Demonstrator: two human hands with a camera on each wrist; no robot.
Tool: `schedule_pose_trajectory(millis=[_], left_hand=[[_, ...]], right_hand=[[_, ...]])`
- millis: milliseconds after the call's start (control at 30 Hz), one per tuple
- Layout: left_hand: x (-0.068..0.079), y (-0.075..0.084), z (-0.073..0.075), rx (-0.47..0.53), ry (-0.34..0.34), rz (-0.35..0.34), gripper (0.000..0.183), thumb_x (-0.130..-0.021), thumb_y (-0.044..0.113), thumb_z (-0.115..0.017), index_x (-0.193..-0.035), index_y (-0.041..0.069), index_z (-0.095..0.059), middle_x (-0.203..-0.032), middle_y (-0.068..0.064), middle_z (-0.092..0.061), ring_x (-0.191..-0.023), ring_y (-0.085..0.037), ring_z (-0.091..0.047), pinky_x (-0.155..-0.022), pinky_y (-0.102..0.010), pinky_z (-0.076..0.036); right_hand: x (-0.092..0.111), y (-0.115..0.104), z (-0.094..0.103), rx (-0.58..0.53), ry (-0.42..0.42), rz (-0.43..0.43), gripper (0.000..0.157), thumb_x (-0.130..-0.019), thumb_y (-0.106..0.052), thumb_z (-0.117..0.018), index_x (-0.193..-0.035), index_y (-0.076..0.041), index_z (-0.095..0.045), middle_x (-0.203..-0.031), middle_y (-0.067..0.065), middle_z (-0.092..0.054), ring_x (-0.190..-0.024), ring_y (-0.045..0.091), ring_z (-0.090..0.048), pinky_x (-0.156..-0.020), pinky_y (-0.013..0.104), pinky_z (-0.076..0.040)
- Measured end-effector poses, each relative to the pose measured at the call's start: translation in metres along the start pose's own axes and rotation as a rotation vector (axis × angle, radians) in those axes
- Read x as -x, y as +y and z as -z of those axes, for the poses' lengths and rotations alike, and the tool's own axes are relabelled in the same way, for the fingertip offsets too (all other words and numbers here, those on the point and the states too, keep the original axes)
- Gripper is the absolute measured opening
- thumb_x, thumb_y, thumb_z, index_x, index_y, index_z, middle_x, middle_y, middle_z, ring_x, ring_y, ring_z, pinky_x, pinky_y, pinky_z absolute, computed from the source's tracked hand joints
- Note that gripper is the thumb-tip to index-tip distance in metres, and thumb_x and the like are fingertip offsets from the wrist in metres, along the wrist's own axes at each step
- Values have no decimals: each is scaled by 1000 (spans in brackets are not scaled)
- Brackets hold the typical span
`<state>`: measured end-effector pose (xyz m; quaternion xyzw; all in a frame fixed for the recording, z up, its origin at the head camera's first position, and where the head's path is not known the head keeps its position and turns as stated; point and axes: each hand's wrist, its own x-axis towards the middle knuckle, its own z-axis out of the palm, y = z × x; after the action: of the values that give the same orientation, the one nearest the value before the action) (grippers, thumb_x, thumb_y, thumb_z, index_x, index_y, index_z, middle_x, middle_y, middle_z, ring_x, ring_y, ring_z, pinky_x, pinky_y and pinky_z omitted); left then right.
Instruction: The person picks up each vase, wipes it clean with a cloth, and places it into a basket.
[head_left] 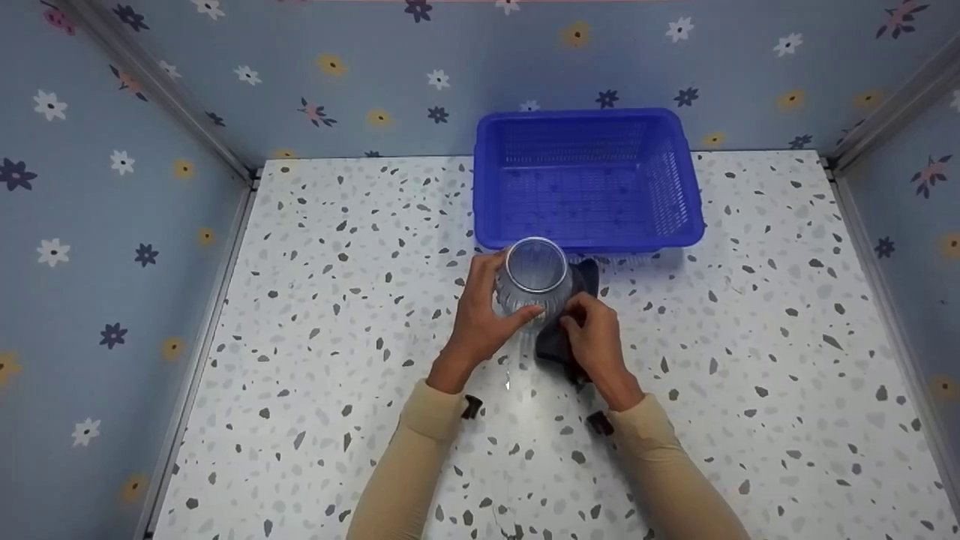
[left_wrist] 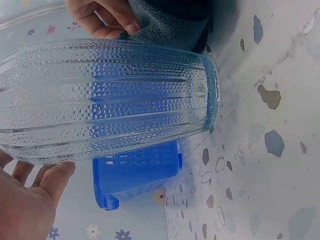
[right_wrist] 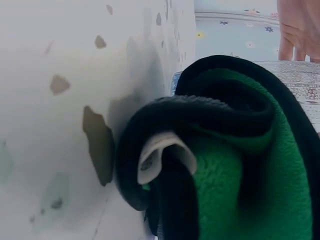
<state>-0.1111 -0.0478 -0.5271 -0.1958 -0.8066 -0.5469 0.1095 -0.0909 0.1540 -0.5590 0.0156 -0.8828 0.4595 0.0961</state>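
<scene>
A clear ribbed glass vase (head_left: pixel 531 304) with a dimpled surface stands upright, mouth up, in front of the basket. My left hand (head_left: pixel 480 311) grips it from the left, thumb across the near side; fingertips show along its wall in the left wrist view. On its right, my right hand (head_left: pixel 598 337) holds a bunched dark grey cloth (head_left: pixel 553 343) against or close beside the glass. The right wrist view shows the folded cloth (right_wrist: pixel 225 170) large, with a green inner face, black edging and a small white label (right_wrist: pixel 162 155); it hides the lower vase there.
Just behind the vase, a blue plastic basket (head_left: pixel 589 244) with perforated walls sits against the flowered back wall (head_left: pixel 375 82). Flowered side panels bound the speckled white table (head_left: pixel 337 315) left and right.
</scene>
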Motion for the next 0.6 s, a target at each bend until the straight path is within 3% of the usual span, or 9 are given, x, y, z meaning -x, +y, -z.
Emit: schedule_pose_trajectory(millis=[167, 367, 600], left_hand=[[0, 0, -1, 3, -3, 12, 88, -83, 34, -91, -155, 8, -47, -139, -13, -51, -127, -23, -53, -106, -44, -48], [1, 0, 0, -17, -8, 4, 88, -85, 37, -90, -156, 7, -46, -140, -14, -50, -128, -25, -52, -106, -46, -48], [0, 0, 0, -16, 2, -9, 89, -87, 49, -86, -155, 7, -47, -141, -14, -50, -127, -24, -53, -104, -43, -49]], right_hand=[[1, -9, 9, -20, 0, 2, 13, -88, 14, -74, -93, 3, -70, -91, 18, -73, -87, 32, -69, -80, 46, -54], [-2, -42, 34, -89, 61, 36, 9, -90, 13, -74, -94, 5, -72, -92, 19, -74, -86, 30, -70, -77, 39, -56], [-10, -77, 50, -62, 142, 144, 8, -91, 9, -77, -96, 4, -75, -94, 18, -75, -89, 31, -73, -79, 45, -58]])
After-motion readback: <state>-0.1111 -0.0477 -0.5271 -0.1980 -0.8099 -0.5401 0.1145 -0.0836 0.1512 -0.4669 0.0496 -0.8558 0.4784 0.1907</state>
